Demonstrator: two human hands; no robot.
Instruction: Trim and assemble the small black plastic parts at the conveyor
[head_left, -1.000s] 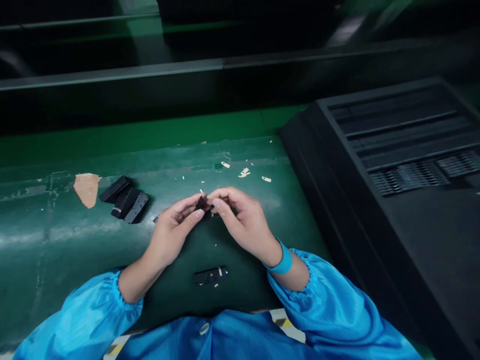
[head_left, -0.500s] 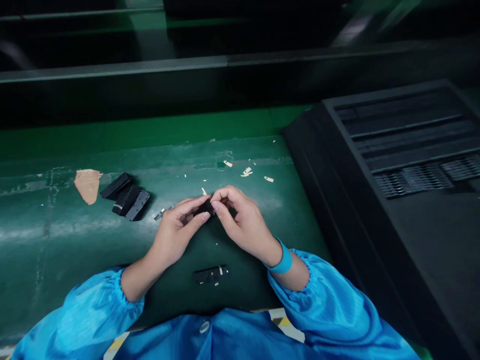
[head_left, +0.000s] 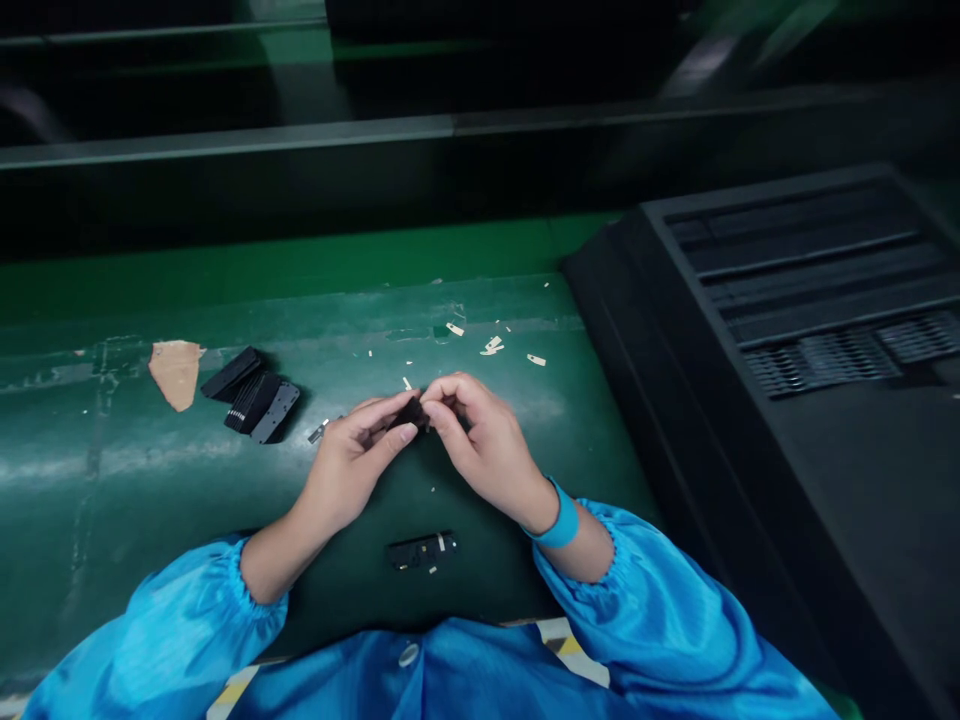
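My left hand point(head_left: 352, 462) and my right hand point(head_left: 480, 440) meet over the green work surface point(head_left: 112, 480), fingertips pinched together on a small black part point(head_left: 411, 412) held between them. Most of that part is hidden by my fingers. A second small black part point(head_left: 421, 551) with pale marks lies flat on the surface just below my hands, near my body. My right wrist wears a blue band point(head_left: 561, 522).
A stack of thin black plates point(head_left: 253, 398) lies left of my hands, beside a torn tan patch point(head_left: 175, 369). Pale scraps point(head_left: 491, 345) are scattered behind my hands. A large black ribbed tray point(head_left: 810, 300) fills the right side. A dark rail point(head_left: 300, 140) crosses the back.
Both hands have stayed pinched on the small black part, with only slight finger shifts. The view has moved a little.
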